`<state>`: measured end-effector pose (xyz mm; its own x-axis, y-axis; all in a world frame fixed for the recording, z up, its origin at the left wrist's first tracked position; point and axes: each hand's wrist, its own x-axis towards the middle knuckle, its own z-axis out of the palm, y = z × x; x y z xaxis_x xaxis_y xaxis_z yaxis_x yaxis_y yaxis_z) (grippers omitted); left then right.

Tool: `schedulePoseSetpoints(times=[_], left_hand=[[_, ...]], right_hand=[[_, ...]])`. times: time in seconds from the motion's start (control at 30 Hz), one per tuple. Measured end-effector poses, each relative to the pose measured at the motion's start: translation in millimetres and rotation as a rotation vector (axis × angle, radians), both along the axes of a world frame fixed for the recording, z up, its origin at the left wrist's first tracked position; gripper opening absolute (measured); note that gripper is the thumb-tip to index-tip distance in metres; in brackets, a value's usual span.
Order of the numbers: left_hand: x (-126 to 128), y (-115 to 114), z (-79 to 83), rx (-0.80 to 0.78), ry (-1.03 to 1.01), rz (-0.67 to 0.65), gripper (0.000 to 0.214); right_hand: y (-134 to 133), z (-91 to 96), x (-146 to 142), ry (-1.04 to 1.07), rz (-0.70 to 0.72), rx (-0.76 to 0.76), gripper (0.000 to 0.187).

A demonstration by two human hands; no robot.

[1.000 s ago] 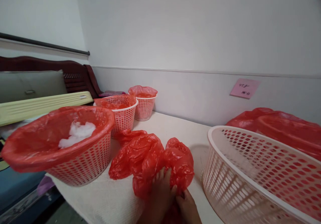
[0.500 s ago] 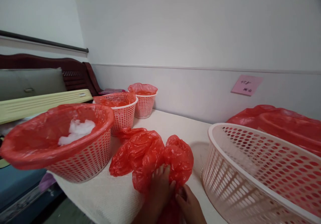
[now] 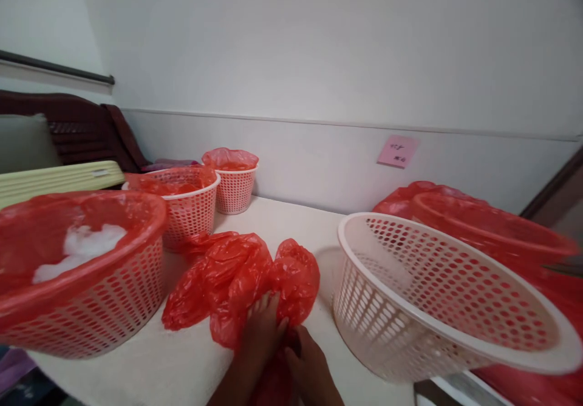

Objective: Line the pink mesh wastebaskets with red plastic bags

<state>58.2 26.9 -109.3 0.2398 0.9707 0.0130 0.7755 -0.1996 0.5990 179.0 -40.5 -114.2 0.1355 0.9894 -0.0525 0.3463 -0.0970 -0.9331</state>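
A crumpled red plastic bag (image 3: 237, 272) lies bunched on the table in front of me. My left hand (image 3: 262, 330) grips its gathered part from above, fingers bent into the film. Close beside it, my right hand (image 3: 310, 363) is closed on the bag's lower part, thumb and fingers pinching the film. Part of the bag hangs down between my wrists toward the near edge. To the right of my hands stands an unlined white plastic basket (image 3: 382, 309) with a perforated wall.
A basket (image 3: 122, 309) lined with red film holds white fluffy material (image 3: 91, 242) at left. Two smaller lined baskets, one nearer (image 3: 191, 212) and one farther (image 3: 234, 190), stand behind. Red-covered basket (image 3: 483, 218) at right. Pink note (image 3: 398, 152) on the wall.
My view has turned to the right, so everything sits farther left and more of the right-hand baskets shows. Both hands keep their hold on the red bag.
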Motion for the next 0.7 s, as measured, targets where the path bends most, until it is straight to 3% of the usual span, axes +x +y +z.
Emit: schedulePoseSetpoints(times=[0.17,0.47,0.6,0.7], left_hand=[[0,-2,-3.6,0.06,0.009,-0.014,0.064],[-10,-31,13.1,0.395,0.087,0.012,0.066],[-1,-40,10.5,0.447,0.113,-0.056,0.062],[4,-39,3.3,0.409,0.138,-0.113,0.059]], right_hand=[[-7,13.2,0,-0.04,-0.036,-0.01,0.028],[-13,19.7,8,0.118,-0.119,0.089,0.028],[-15,28.9,10,0.228,-0.163,0.086,0.022],[-16,36.9,11,0.197,-0.191,0.038,0.023]])
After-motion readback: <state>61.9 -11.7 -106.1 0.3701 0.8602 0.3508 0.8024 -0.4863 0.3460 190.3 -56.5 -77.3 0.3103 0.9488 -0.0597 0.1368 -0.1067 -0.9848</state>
